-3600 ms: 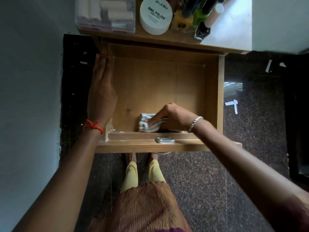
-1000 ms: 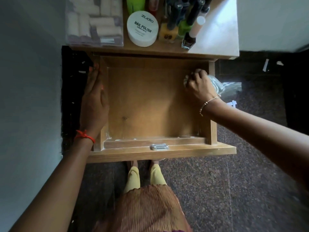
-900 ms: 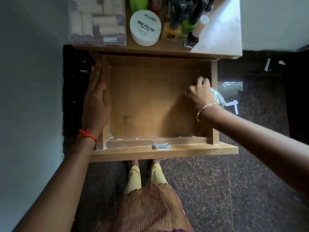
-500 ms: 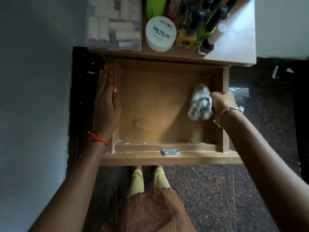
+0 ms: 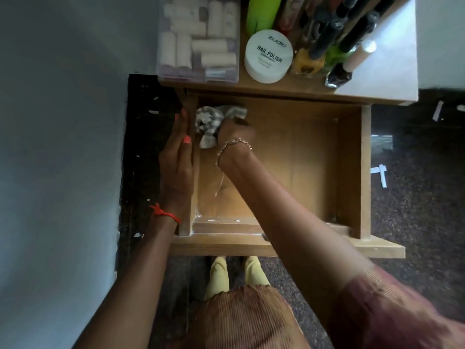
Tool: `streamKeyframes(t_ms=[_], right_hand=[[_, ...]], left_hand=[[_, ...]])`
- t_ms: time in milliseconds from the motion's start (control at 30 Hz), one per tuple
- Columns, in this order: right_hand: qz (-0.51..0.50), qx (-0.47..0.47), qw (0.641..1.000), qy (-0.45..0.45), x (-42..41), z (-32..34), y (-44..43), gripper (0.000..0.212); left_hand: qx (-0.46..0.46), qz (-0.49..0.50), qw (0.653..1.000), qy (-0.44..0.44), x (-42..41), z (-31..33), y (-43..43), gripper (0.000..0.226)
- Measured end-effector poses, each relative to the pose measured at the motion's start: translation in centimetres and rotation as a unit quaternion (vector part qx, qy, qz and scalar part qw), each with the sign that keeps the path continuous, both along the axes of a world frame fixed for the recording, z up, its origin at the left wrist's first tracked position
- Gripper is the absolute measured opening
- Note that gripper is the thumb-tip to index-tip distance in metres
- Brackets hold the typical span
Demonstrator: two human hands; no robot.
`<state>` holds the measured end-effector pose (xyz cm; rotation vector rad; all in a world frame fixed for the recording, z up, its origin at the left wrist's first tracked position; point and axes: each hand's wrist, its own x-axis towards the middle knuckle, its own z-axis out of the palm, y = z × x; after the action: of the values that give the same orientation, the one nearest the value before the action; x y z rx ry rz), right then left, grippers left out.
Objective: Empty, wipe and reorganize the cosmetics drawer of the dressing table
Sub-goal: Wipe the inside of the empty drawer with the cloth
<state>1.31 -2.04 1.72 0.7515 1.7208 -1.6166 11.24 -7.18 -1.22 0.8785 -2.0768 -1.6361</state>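
The wooden drawer (image 5: 352,172) is pulled out below the dressing table top, with nothing in it but a cloth. My right hand (image 5: 232,133) grips a crumpled grey-and-white striped cloth (image 5: 210,122) and presses it into the drawer's far left corner, against the left wall. My left hand (image 5: 177,162) lies flat along the outside of the drawer's left side wall, fingers straight and holding nothing. My right forearm crosses the drawer diagonally and hides the handle on the front panel.
On the table top (image 5: 392,59) stand a clear box of beige rolls (image 5: 198,39), a white Zudio nail polish remover tub (image 5: 269,56), a green bottle (image 5: 263,13) and several nail polish bottles (image 5: 334,46). Paper scraps (image 5: 380,172) lie on the dark granite floor.
My right hand carried the cloth from the drawer's right wall across to the far left corner. My left hand stayed on the left side wall.
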Motion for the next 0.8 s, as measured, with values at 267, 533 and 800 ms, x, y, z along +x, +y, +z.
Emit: streamKeyframes(t_ms=[267,533,800], right_hand=[[0.334,0.024,0.933,0.131,2.6,-1.0,3.0,0.021],[0.566,0.094,0.806,0.143,6.3,-0.1,5.4,0.021],[0.721,0.247,0.633,0.140,4.3,1.4,7.4,0.041]], left_hand=[[-0.013,-0.007,1.000,-0.017,-0.3,0.0,-0.3,0.046],[-0.094,-0.026,0.994,-0.045,-0.4,0.1,0.0,0.044],[-0.147,-0.028,0.987,-0.062,-0.3,-0.5,-0.2,0.045]])
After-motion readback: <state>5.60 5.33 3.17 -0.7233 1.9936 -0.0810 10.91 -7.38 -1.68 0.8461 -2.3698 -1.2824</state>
